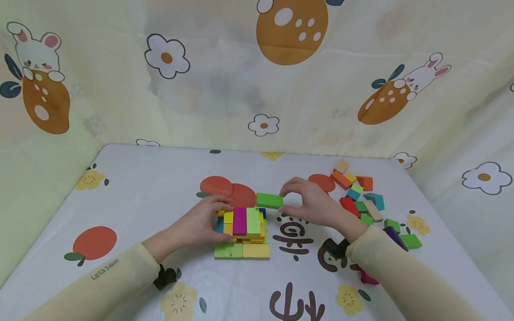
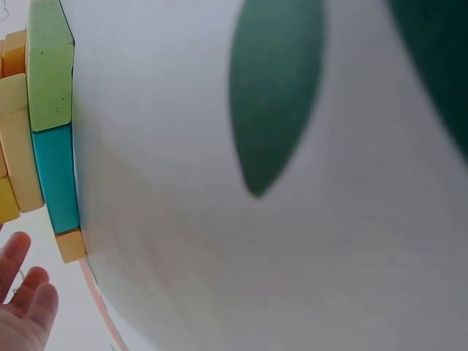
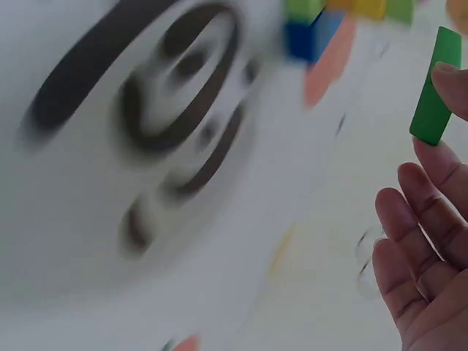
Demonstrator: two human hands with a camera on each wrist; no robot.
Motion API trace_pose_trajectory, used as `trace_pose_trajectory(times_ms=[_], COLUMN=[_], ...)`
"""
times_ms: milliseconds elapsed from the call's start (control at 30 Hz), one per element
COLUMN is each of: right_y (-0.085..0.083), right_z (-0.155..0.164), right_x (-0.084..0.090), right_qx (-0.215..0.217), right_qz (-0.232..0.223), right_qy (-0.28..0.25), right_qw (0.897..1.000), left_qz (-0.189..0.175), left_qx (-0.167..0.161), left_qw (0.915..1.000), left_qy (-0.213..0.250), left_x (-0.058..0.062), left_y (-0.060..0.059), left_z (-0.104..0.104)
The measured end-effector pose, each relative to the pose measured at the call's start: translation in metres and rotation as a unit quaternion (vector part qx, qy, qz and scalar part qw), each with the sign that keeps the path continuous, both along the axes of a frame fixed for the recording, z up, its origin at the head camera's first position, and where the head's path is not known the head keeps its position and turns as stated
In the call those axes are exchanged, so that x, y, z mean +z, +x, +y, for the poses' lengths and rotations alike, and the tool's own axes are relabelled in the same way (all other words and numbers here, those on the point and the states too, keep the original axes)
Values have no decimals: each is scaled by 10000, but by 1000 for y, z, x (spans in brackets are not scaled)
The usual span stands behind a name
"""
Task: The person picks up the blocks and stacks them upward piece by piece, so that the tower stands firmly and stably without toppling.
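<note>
A layered stack of coloured toy blocks stands on the table, with a magenta block and a light green block side by side on top. My left hand is at the stack's left side, thumb by the front and fingers by the back. In the left wrist view, several fingertips are spread just past the stack's teal block. Behind and right of the stack, my right hand pinches a flat green block by its right end, between thumb and fingertips. The right wrist view shows this green block held up.
Loose blocks of several colours lie scattered at the right, among them a red one and a purple one. A magenta piece lies partly behind the right sleeve. A patterned curtain hangs behind the table.
</note>
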State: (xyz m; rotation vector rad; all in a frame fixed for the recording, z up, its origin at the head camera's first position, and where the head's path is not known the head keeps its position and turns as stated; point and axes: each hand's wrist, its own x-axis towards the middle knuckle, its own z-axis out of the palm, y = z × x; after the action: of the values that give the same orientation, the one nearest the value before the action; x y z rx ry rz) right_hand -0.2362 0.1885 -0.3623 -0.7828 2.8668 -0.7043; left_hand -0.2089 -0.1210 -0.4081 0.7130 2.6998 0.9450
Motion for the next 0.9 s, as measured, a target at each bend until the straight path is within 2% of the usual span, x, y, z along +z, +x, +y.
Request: trace_pose_trajectory(times_ms=[100, 200, 467, 900], right_y=[4, 6, 3, 2], right_z=[-19, -32, -49, -52], right_x=[4, 5, 5, 5], right_qx=[362, 519, 664, 677], right_qz=[-4, 11, -17, -111], right_qy=[-8, 37, 222, 392], right_qw=[9993, 9986, 9975, 9969], left_qz=[10, 2, -26, -45], left_qx=[-26, -49, -63, -37], left_qw=[10000, 10000, 10000, 10000], left_qy=[47, 81, 56, 17], left_x=[0, 0, 1, 0], left_y=[0, 0, -1, -2], left_z=[-1, -1, -2, -1])
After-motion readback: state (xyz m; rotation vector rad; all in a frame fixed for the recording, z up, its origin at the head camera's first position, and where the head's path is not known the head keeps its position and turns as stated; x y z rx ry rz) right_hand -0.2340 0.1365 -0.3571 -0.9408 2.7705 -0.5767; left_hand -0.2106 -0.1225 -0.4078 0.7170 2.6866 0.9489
